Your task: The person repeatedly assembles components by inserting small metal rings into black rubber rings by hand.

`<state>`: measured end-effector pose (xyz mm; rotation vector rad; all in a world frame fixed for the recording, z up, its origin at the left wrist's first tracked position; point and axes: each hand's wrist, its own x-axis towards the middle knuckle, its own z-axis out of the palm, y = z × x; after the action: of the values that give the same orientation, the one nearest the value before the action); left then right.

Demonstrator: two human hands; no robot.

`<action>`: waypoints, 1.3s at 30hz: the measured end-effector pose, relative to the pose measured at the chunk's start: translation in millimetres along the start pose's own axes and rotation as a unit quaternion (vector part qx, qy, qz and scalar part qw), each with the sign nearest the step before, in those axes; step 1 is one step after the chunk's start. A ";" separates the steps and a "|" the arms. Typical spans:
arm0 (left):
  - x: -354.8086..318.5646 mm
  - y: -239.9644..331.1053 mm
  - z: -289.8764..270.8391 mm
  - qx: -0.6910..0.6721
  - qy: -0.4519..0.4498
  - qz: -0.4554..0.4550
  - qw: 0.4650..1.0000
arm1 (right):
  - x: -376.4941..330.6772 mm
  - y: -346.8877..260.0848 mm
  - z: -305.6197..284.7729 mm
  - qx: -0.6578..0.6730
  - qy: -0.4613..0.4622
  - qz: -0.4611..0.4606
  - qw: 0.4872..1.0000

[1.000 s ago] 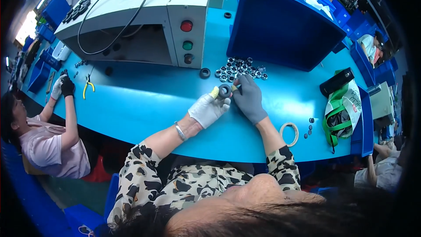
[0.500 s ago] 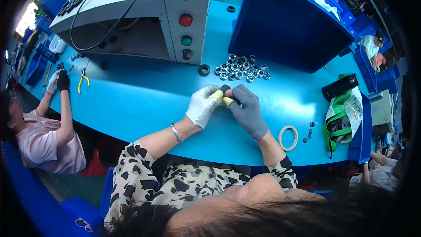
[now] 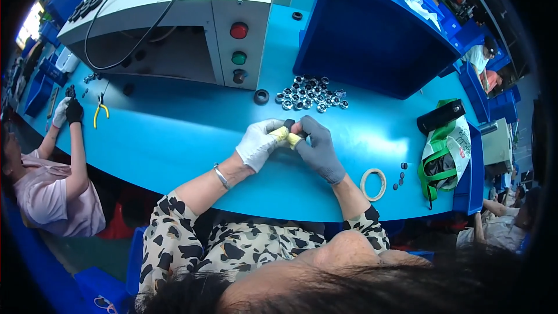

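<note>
Where cloth-gloved fingers (image 3: 280,134) pinch, a black ring (image 3: 289,123) sits.

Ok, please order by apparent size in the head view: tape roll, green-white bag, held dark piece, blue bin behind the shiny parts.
1. Blue bin
2. Green-white bag
3. Tape roll
4. Dark piece, partly hidden

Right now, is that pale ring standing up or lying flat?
Flat: the pale ring shows its round face from above, with blue table inside.

Black part (image 3: 289,122) between left grip (image 3: 259,144) and right grip (image 3: 319,148)
</note>
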<state>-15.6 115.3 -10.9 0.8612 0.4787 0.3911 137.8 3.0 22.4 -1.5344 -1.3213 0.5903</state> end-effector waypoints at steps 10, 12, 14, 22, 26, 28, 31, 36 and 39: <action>-4.4 7.2 23.9 0.183 0.060 0.005 0.981 | 22.2 31.8 1.4 -0.238 0.205 -0.126 0.941; -5.5 -5.1 21.4 0.135 0.037 0.017 0.990 | 33.0 24.6 5.4 -0.372 0.184 -0.193 0.889; -3.7 -12.0 19.2 0.085 0.023 0.031 0.996 | 28.5 33.8 6.7 -0.413 0.146 -0.190 0.879; 5.8 -16.4 6.3 -0.037 0.012 0.027 0.999 | 14.6 45.5 -2.1 -0.420 0.112 -0.132 0.891; 11.3 -19.1 -4.7 -0.049 0.024 0.031 0.998 | 4.0 36.2 -8.1 -0.380 0.065 -0.077 0.919; 11.3 -18.6 -7.1 -0.055 0.045 0.035 0.997 | 3.6 32.2 -12.0 -0.359 0.049 -0.074 0.929; 4.8 -13.1 -1.4 -0.045 0.028 0.047 0.997 | 6.4 44.6 -22.1 -0.287 0.028 -0.117 0.950; 7.9 -9.0 10.7 -0.099 0.007 -0.009 0.995 | 5.0 -0.8 -39.7 0.199 0.033 0.129 0.971; 5.8 -6.9 9.0 -0.099 0.016 -0.006 0.995 | 6.3 -2.6 -31.8 0.183 -0.015 0.130 0.974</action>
<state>-5.0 108.6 -12.8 0.6598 0.4668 0.4347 165.4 -2.9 38.8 -1.3996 -0.9708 0.9688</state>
